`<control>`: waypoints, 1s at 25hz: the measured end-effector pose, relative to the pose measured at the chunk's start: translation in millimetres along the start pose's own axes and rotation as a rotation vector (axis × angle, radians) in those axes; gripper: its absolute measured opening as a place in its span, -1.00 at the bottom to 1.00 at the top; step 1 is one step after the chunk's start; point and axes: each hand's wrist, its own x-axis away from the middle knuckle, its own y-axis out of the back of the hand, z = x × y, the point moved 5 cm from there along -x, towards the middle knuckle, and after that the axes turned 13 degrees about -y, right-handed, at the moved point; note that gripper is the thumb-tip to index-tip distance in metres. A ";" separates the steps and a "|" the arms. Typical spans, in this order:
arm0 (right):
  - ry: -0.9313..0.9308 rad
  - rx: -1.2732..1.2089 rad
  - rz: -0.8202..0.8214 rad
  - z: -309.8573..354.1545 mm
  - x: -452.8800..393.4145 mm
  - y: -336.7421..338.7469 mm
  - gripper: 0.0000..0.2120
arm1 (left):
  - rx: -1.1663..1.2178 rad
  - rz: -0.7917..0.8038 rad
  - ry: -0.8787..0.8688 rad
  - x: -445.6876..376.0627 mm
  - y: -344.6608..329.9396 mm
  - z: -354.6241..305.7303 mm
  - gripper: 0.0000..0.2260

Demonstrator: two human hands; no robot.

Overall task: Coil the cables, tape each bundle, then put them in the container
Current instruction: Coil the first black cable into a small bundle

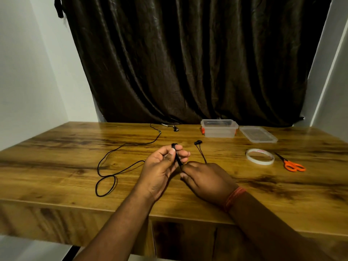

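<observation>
A thin black earphone cable point(105, 162) trails in loops over the wooden table point(56, 147) to the left of my hands. My left hand point(160, 168) pinches a black earbud end of it between thumb and fingers, raised over the middle of the table. My right hand point(205, 179) pinches the same cable just below that. A second earbud point(198, 142) lies behind my hands. A clear plastic container point(218, 128) with orange clips stands open at the back, its lid point(258, 134) beside it on the right. A roll of tape point(260, 156) lies at the right.
Orange-handled scissors point(291, 163) lie right of the tape roll. Another small dark cable end point(176, 128) sits at the back near a dark curtain point(188, 63). White walls close in on both sides. The table's front edge runs under my forearms.
</observation>
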 end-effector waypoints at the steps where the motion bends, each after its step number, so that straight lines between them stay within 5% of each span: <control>1: 0.022 0.009 -0.007 2.7 0.9 1.9 -0.75 | -0.106 0.014 -0.016 0.4 0.0 2.6 -0.82; 6: -0.021 -0.089 -0.144 1.3 2.1 22.5 -0.81 | -0.449 0.117 -0.014 3.7 0.6 16.9 -0.78; 13: -0.220 -0.213 -0.275 -22.1 2.6 31.3 -0.92 | -0.277 0.302 0.130 12.0 -15.0 22.6 -0.77; 18: -0.253 -0.293 -0.166 -30.7 -2.2 16.7 -0.88 | -0.035 0.269 0.130 10.3 -14.2 11.2 -0.81; 25: -0.052 -0.089 0.112 -5.8 -1.2 -6.6 -0.78 | 0.143 0.003 0.014 -0.5 -1.0 -0.3 -0.87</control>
